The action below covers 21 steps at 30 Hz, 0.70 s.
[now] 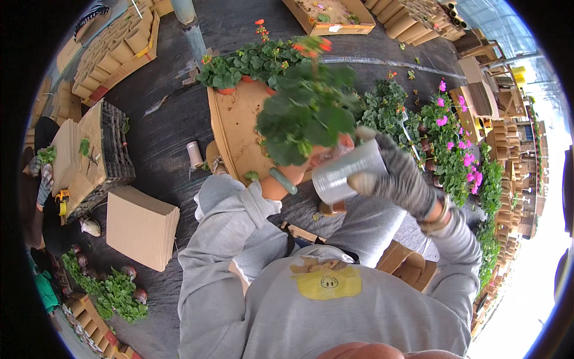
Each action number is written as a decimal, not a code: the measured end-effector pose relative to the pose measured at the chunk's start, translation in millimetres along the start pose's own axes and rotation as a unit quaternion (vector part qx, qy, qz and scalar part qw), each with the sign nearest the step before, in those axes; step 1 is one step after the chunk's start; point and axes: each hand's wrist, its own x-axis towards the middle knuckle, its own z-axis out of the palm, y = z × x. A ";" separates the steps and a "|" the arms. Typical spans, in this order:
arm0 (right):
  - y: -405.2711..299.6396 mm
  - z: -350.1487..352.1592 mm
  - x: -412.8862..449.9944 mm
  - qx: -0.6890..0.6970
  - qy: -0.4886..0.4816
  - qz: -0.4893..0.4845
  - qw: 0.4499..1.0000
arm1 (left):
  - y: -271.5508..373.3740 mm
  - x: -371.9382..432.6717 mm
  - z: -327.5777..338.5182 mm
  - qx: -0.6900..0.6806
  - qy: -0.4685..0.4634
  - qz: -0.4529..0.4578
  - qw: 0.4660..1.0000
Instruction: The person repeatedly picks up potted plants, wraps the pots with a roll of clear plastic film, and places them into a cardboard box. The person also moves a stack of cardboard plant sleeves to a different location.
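My left hand (319,155), bare and with a green bangle at its wrist, grips a leafy potted geranium (305,112) with orange-red blooms, low down at its pot, which is mostly hidden by leaves and fingers. My right hand (390,172), in a grey striped glove, holds a roll of clear plastic film (347,172) against the lower side of the plant. Below the plant lies a shallow cardboard tray (237,116) with more red-flowered geraniums (251,63) in pots at its far end. The plant and the glove are motion-blurred.
At the left are a stack of cardboard sheets (141,229), a black crate (117,143) and a co-worker's gloved hand (45,184). A cardboard tube (194,155) stands beside the tray. Pink-flowered geraniums (462,148) line the right. A cardboard box (406,269) is near my right leg.
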 end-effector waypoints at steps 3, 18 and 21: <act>56.7 22.7 -9.8 -0.205 -0.185 -0.149 0.950 | -2.0 4.1 -0.9 -0.221 0.059 -0.117 0.966; 47.0 -43.1 22.6 0.173 -0.030 -0.081 0.981 | 17.2 12.0 8.2 -0.166 -0.070 -0.013 0.984; 69.0 1.0 31.9 0.254 -0.129 0.025 0.958 | -3.7 13.2 11.4 -0.002 0.044 -0.098 0.994</act>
